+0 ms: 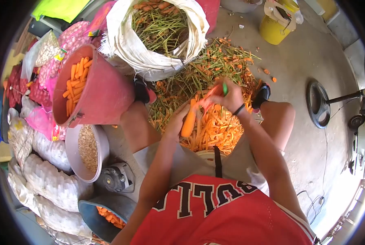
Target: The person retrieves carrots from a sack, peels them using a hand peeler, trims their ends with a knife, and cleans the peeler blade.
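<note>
Held up by my left hand (pixel 177 119), an orange carrot (pixel 188 123) stands slightly tilted above the pile. My right hand (pixel 230 97) is closed round a peeler (pixel 211 98) with a red body and a green part, blurred by motion. The peeler is at the carrot's upper end; whether they touch is unclear. Orange peelings (pixel 219 130) are heaped below both hands, between my knees. Green stems and carrot ends (pixel 199 69) lie on the floor beyond.
A white sack (pixel 150 61) of stems stands ahead. At left are a red bucket (pixel 113 90) of carrots, a pale basin (pixel 102 143), a blue bucket (pixel 92 220) and filled sacks (pixel 54 179). A yellow bucket (pixel 272 32) and a round-based stand (pixel 318 104) are at right.
</note>
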A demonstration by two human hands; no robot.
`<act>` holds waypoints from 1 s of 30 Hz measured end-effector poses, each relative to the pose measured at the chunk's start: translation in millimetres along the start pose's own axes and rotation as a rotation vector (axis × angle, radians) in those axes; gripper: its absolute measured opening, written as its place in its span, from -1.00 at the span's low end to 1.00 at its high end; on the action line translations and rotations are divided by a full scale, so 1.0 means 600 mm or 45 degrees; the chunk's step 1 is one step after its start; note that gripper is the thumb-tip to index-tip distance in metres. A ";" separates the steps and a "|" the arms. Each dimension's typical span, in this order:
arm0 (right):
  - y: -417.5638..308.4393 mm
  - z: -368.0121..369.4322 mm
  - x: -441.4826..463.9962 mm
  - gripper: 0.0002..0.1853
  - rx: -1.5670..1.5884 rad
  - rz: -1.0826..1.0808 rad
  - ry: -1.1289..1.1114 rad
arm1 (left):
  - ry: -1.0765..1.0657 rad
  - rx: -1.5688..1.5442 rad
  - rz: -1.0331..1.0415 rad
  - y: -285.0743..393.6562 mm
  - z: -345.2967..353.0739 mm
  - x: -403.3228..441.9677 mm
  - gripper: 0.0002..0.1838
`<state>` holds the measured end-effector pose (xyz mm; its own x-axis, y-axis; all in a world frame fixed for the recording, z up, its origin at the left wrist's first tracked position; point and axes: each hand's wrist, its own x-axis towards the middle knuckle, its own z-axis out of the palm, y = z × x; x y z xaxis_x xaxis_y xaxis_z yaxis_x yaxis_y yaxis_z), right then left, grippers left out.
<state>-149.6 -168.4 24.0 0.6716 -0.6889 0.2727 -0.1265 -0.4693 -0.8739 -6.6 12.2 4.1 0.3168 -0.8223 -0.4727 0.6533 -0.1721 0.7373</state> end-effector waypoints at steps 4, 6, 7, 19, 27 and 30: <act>-0.046 0.041 -0.048 -0.40 -0.096 -0.534 -0.172 | -0.026 -0.008 -0.026 0.008 -0.003 0.000 -0.56; -0.027 0.017 -0.017 -0.36 -0.191 -0.374 -0.112 | -0.035 0.083 -0.068 0.013 0.005 -0.024 -0.57; 0.002 0.006 -0.001 -0.34 -0.227 -0.259 -0.116 | -0.122 0.139 -0.074 0.010 -0.001 -0.024 -0.55; 0.112 0.012 -0.010 -0.64 -0.564 0.405 -0.435 | -0.071 0.285 0.339 0.027 -0.030 0.005 -0.39; 0.020 0.058 -0.031 -0.67 -0.445 0.227 -0.381 | -0.289 0.055 0.200 0.051 -0.058 -0.016 -0.40; 0.000 0.069 -0.039 -0.75 -0.398 0.101 -0.292 | -0.114 0.172 0.228 0.036 -0.040 0.003 -0.58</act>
<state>-135.1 -129.5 0.6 0.7920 -0.6051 0.0815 -0.3771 -0.5897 -0.7142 24.3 20.1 7.8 0.3529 -0.8901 -0.2885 0.4927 -0.0853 0.8660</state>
